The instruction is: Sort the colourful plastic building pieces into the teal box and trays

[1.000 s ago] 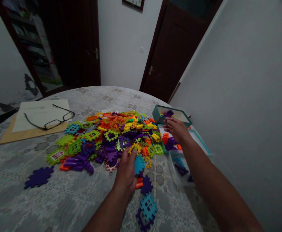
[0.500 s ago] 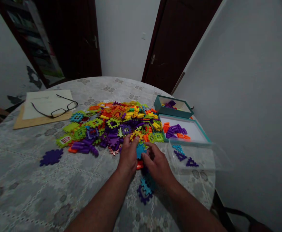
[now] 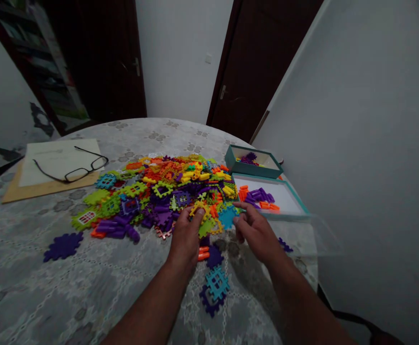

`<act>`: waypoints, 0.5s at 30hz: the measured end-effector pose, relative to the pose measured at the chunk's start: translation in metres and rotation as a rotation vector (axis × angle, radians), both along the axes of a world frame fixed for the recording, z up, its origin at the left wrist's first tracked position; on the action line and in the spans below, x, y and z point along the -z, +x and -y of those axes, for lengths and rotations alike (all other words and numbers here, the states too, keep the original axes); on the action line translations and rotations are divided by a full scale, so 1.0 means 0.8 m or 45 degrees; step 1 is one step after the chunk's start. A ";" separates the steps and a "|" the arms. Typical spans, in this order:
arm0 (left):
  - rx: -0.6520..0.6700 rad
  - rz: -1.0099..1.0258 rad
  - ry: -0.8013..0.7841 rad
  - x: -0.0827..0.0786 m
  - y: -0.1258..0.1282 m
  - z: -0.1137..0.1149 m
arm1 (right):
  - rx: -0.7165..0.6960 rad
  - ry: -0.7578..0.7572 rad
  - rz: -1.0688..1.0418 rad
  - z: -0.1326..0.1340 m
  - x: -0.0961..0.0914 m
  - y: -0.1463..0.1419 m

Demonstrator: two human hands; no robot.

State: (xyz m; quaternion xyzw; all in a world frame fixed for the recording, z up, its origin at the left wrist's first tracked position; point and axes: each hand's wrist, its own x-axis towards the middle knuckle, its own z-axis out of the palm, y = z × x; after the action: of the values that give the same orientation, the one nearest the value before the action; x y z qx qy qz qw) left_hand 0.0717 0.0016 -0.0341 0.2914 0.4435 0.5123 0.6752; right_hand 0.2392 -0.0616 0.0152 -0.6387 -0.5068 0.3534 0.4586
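Observation:
My left hand (image 3: 186, 233) is closed on a yellow building tile (image 3: 199, 209) with notched edges; a lime-green tile (image 3: 206, 227) shows just under it, and I cannot tell whether it is held too. To its right, a blue notched tile (image 3: 227, 217) is pinched between thumb and fingers of my right hand (image 3: 251, 226). Behind both hands spreads a pile of colourful interlocking pieces (image 3: 166, 184). Close below the hands lie orange pegs (image 3: 203, 254), a dark purple tile (image 3: 215, 257), a light-blue window tile (image 3: 217, 282) and another purple piece (image 3: 209, 303).
On the right stand a teal box (image 3: 254, 162), a teal-rimmed lid (image 3: 295, 196) holding purple and orange pegs, and a clear plastic tray (image 3: 322, 239). Eyeglasses (image 3: 76, 175) rest on paper at the left. A purple tile (image 3: 63, 247) lies at the front left.
My right hand has moved right and away from the left hand, carrying the blue tile. Yellow and lime-green tiles now show by my left hand. The camera view has shifted slightly.

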 end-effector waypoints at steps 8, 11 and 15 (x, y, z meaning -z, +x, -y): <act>0.083 0.002 -0.085 -0.003 -0.001 0.004 | 0.382 0.046 0.043 -0.134 -0.042 0.131; 0.050 0.054 -0.158 -0.004 -0.001 0.004 | 0.529 0.050 -0.063 -0.194 -0.045 0.171; 0.014 0.219 -0.300 -0.002 -0.001 0.003 | 0.624 0.027 -0.218 -0.240 -0.046 0.194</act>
State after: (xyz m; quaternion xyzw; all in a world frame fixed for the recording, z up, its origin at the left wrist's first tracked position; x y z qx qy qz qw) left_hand 0.0707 -0.0005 -0.0323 0.1675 0.4397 0.4760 0.7430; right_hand 0.3946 0.1305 0.0519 -0.7052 -0.2999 0.2793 0.5786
